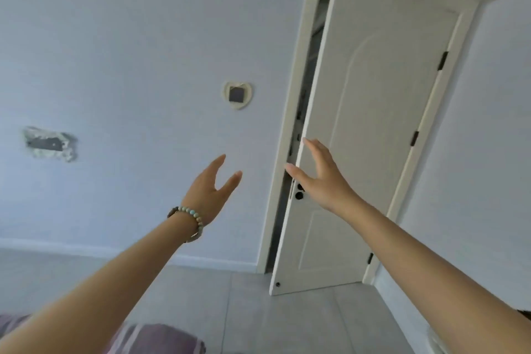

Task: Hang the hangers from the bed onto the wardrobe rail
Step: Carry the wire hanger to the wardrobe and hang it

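Soft, even daylight fills the room, with no glare or hard shadows. The wall (115,37) takes a cool bluish cast. Wide-angle distortion tilts the door (373,123) and bends lines near the edges. The left hand (211,190) and right hand (319,178) look slightly soft-edged, and the bed (161,338) corner is blurred.

The bed with mauve-and-grey striped bedding (161,338) shows only as a soft, rounded corner at the bottom left edge of the view, low beside the grey tiled floor (287,310). A bare forearm (86,296) crosses in front of it, leaving another strip of the same fabric at the far left. The fabric is blurred.
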